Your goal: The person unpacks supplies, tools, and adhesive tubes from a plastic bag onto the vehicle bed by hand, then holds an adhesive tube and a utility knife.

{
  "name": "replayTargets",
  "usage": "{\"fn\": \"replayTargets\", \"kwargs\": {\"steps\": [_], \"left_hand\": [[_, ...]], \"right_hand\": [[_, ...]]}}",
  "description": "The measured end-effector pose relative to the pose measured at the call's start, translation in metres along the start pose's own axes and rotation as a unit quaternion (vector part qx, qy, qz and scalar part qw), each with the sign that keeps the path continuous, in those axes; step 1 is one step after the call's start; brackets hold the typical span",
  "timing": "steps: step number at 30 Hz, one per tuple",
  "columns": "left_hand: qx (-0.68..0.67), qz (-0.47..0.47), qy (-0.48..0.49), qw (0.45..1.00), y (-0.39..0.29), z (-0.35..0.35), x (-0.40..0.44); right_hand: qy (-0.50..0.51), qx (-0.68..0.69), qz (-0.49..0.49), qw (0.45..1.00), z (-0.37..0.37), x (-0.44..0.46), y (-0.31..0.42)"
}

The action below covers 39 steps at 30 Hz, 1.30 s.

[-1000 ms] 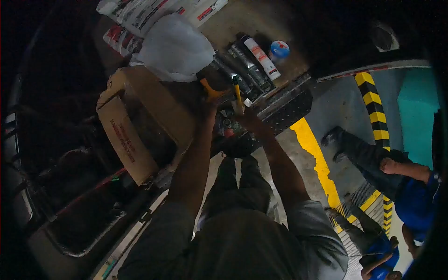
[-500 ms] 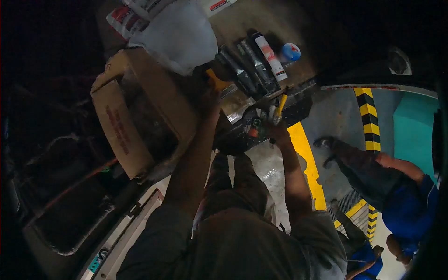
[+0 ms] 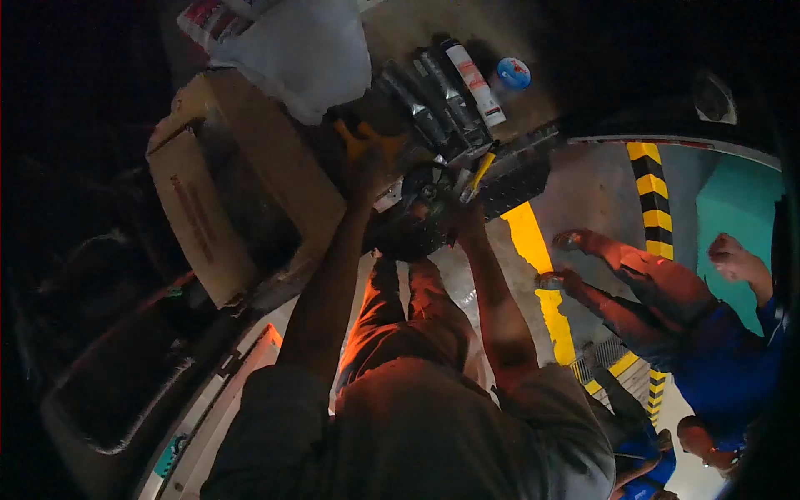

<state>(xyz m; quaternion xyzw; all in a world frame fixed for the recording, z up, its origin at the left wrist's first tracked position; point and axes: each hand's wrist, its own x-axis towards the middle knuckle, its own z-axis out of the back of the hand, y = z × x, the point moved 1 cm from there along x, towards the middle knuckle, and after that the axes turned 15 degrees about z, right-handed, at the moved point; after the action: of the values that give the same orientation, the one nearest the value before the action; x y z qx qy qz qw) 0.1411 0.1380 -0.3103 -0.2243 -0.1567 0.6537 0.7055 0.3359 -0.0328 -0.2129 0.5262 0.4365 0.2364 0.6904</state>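
My left hand (image 3: 377,171) is in deep shadow beside a yellow-orange tool (image 3: 360,140) on the bench. Its fingers are too dark to make out. My right hand (image 3: 465,218) appears curled at the bench edge, next to a dark round part with a hub (image 3: 427,191). What it holds is too dim to name. Just above it is a brush-like tool with a yellow handle (image 3: 482,172) and a pale end. Beyond the hands are dark tubes (image 3: 433,117), a white-and-red cartridge (image 3: 475,82) and a blue-topped can (image 3: 513,73).
At left is an open cardboard box (image 3: 196,217), below a white plastic bag (image 3: 300,58). A yellow floor stripe (image 3: 537,267) runs beside the bench. On the right, a co-worker in blue (image 3: 708,367) stands near a yellow-and-black barrier strip (image 3: 650,200); another person (image 3: 646,458) is below.
My right hand and the dark round part have moved left and slightly up in view. The whole view has shifted a little. Orange light now falls on my legs. The co-worker's arm has changed position.
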Motion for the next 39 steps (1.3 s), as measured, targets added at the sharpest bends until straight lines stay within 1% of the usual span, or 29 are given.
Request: {"fn": "replayTargets", "kwargs": {"steps": [2, 3, 4, 5, 6, 8, 9, 10, 11, 12, 13, 14, 15, 16, 17, 18, 20, 21, 22, 23, 24, 25, 27, 30, 33, 36, 39], "left_hand": [[-0.089, -0.023, 0.037, 0.995, -0.014, 0.007, -0.017], [-0.142, -0.020, 0.069, 0.987, -0.036, 0.026, -0.026], [-0.236, 0.035, 0.138, 0.961, -0.068, 0.050, -0.037], [-0.326, 0.098, 0.193, 0.920, -0.100, 0.074, -0.049], [-0.410, 0.154, 0.249, 0.864, -0.123, 0.088, -0.056], [-0.483, 0.205, 0.314, 0.792, -0.129, 0.080, -0.051], [-0.478, 0.187, 0.317, 0.798, -0.134, 0.085, -0.048], [-0.473, 0.169, 0.320, 0.804, -0.139, 0.089, -0.044], [-0.425, 0.107, 0.291, 0.850, -0.155, 0.109, -0.037], [-0.349, 0.096, 0.286, 0.887, -0.161, 0.116, -0.031], [-0.271, 0.083, 0.280, 0.917, -0.167, 0.123, -0.025], [-0.166, 0.120, 0.296, 0.933, -0.168, 0.121, -0.012], [-0.060, 0.156, 0.307, 0.937, -0.168, 0.117, -0.001], [-0.158, 0.112, 0.219, 0.956, -0.171, 0.112, 0.006], [-0.254, 0.066, 0.128, 0.956, -0.170, 0.101, 0.008], [-0.345, 0.020, 0.035, 0.938, -0.167, 0.090, 0.011], [-0.350, 0.014, 0.025, 0.936, -0.166, 0.062, 0.032], [-0.353, 0.012, 0.021, 0.935, -0.164, 0.050, 0.041], [-0.254, -0.054, -0.013, 0.966, -0.158, 0.041, 0.046], [-0.151, -0.119, -0.045, 0.980, -0.154, 0.038, 0.049], [-0.046, -0.182, -0.075, 0.979, -0.151, 0.032, 0.048], [-0.044, -0.181, -0.050, 0.981, -0.147, 0.026, 0.043], [-0.041, -0.182, -0.001, 0.982, -0.150, 0.020, 0.034], [-0.091, -0.195, 0.074, 0.974, -0.141, 0.009, 0.040], [-0.139, -0.116, 0.028, 0.983, -0.142, 0.008, 0.061], [-0.026, -0.113, -0.054, 0.992, -0.145, 0.008, 0.074], [-0.011, -0.051, 0.019, 0.998, -0.142, 0.007, 0.078]], "right_hand": [[-0.010, -0.013, -0.010, 1.000, 0.009, 0.003, 0.014], [-0.015, -0.016, -0.012, 1.000, 0.011, 0.009, 0.017], [-0.004, -0.032, 0.020, 0.999, 0.011, 0.015, 0.014], [0.008, -0.047, 0.053, 0.997, 0.010, 0.022, 0.007], [0.019, -0.062, 0.089, 0.994, 0.008, 0.028, 0.004], [0.012, -0.011, 0.040, 0.999, 0.001, 0.024, 0.038], [0.008, 0.015, 0.014, 1.000, -0.002, 0.023, 0.051], [-0.002, 0.022, 0.034, 0.999, -0.003, 0.026, 0.048], [-0.013, 0.029, 0.054, 0.998, -0.003, 0.030, 0.042], [-0.025, 0.038, 0.074, 0.996, -0.004, 0.033, 0.041], [-0.022, 0.078, 0.073, 0.994, -0.003, 0.034, 0.039], [-0.019, 0.118, 0.072, 0.990, 0.000, 0.033, 0.039], [-0.015, 0.159, 0.072, 0.985, 0.002, 0.032, 0.039], [-0.016, 0.163, 0.075, 0.984, 0.005, 0.033, 0.038], [-0.017, 0.167, 0.077, 0.983, 0.008, 0.032, 0.035], [-0.017, 0.171, 0.078, 0.982, 0.007, 0.028, 0.036], [-0.036, 0.120, 0.090, 0.988, 0.004, 0.020, 0.048], [-0.038, 0.119, 0.087, 0.988, 0.004, 0.015, 0.049], [-0.041, 0.117, 0.085, 0.989, 0.004, 0.009, 0.049], [-0.039, 0.141, 0.075, 0.986, 0.006, 0.003, 0.043], [-0.036, 0.136, 0.057, 0.988, 0.009, -0.002, 0.036], [-0.033, 0.131, 0.039, 0.990, 0.012, -0.007, 0.030], [-0.028, 0.067, -0.008, 0.997, 0.022, -0.015, 0.017], [-0.032, 0.239, 0.003, 0.970, 0.033, -0.027, -0.005], [-0.065, 0.165, -0.007, 0.984, 0.041, -0.027, -0.020], [-0.064, 0.131, -0.029, 0.989, 0.048, -0.031, -0.026], [-0.071, 0.165, 0.005, 0.984, 0.045, -0.034, -0.020]]}}
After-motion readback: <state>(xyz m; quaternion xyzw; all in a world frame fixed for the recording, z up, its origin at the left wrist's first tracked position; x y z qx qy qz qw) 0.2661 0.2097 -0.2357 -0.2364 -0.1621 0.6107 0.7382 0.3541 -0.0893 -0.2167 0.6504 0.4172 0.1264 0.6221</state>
